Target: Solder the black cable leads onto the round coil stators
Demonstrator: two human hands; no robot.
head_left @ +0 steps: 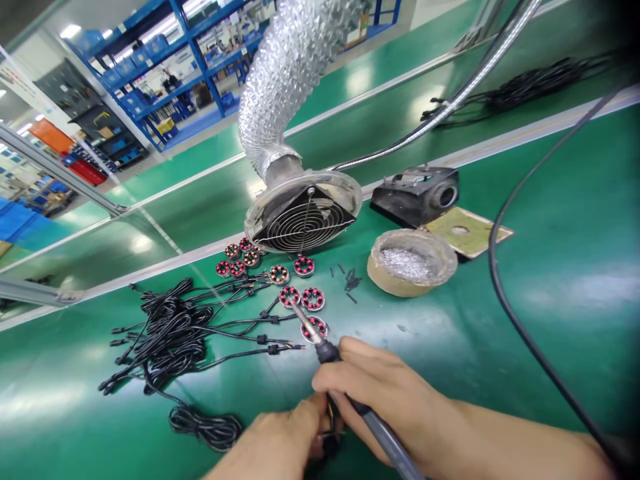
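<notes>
My right hand (390, 393) is closed round the handle of a soldering iron (327, 353); its metal tip points up and left, over the ring-shaped motor stators with red windings (313, 299). Below it, my left hand (287, 430) pinches a dark cable end with thin wires (330, 420), one of them yellowish. My fingers and the iron hide most of that piece. Left of the stators lie black cables (175, 333) with stripped ends towards the rings. A separate coiled cable (207, 428) rests beside my left wrist.
A fume extractor (305, 223) with a foil duct (280, 80) stands behind the stators. To the right are a round tub (413, 267) of silvery material, a black iron stand (420, 193) and a yellowish sponge (465, 230). Short black tubes (353, 280) lie nearby. A thick cord (520, 320) crosses the right side.
</notes>
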